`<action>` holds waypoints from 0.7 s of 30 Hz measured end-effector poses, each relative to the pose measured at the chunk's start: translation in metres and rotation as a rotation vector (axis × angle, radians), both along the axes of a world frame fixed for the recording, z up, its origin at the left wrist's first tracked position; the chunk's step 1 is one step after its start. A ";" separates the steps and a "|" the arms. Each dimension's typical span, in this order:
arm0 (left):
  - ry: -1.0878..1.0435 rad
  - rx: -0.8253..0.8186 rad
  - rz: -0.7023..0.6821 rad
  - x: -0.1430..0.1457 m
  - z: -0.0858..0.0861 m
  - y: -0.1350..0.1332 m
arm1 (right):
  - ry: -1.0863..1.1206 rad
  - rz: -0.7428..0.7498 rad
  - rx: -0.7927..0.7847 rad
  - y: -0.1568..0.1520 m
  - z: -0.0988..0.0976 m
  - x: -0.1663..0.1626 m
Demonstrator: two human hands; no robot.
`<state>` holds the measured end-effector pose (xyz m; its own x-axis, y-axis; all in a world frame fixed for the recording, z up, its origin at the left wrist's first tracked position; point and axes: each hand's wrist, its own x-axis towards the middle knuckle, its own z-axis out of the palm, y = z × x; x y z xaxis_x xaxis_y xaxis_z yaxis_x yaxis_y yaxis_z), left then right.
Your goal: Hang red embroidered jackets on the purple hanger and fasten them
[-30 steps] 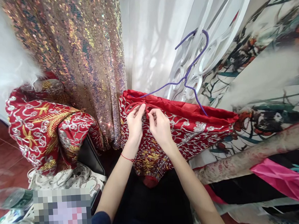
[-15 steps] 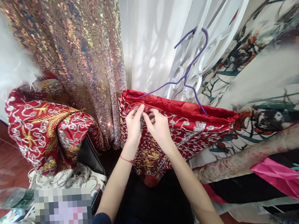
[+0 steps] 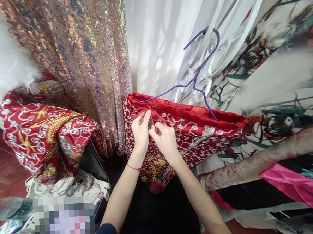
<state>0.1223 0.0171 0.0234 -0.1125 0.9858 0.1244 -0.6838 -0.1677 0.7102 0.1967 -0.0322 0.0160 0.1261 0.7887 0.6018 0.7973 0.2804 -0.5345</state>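
Note:
A red skirt-like garment point(image 3: 194, 136) with silver and gold embroidery hangs in front of me, its satin waistband uppermost. Inside the waistband sits a purple wire hanger point(image 3: 195, 77), its hook up by a white scrollwork frame. Red drawstring cord point(image 3: 152, 119) comes out at the waistband's left part and forms a loop there. My left hand point(image 3: 141, 130) pinches the cord between thumb and fingers. Just right of it, my right hand point(image 3: 164, 137) is closed on the same cord, a short length running between the hands. The fingers partly hide the cord's ends.
At left, another red embroidered garment point(image 3: 44, 134) lies over a dark chair back point(image 3: 98, 163). Behind it hangs a sequined cloth point(image 3: 89, 57). A plastic bottle point(image 3: 15, 208) lies low left. Patterned fabric point(image 3: 270, 124) and pink cloth point(image 3: 295, 182) are at right.
My right hand has drawn slightly down and away from the waistband, its fingers curling in. A stretch of red cord now shows between the hands. The left hand stays nearly in place.

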 end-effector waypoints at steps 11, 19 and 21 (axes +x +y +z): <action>-0.019 0.013 0.013 0.001 -0.009 0.014 | -0.188 -0.009 -0.227 -0.021 -0.001 0.008; 0.475 0.108 0.044 -0.036 0.007 -0.002 | 0.017 -0.156 0.066 0.001 0.015 0.014; 0.647 0.146 0.229 -0.054 0.013 0.002 | 0.018 -0.179 0.083 0.008 0.017 0.016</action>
<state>0.0680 0.0192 0.0364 -0.1742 0.9143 0.3658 -0.0672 -0.3816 0.9219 0.2126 -0.0241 0.0331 0.2713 0.7007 0.6599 0.8287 0.1787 -0.5304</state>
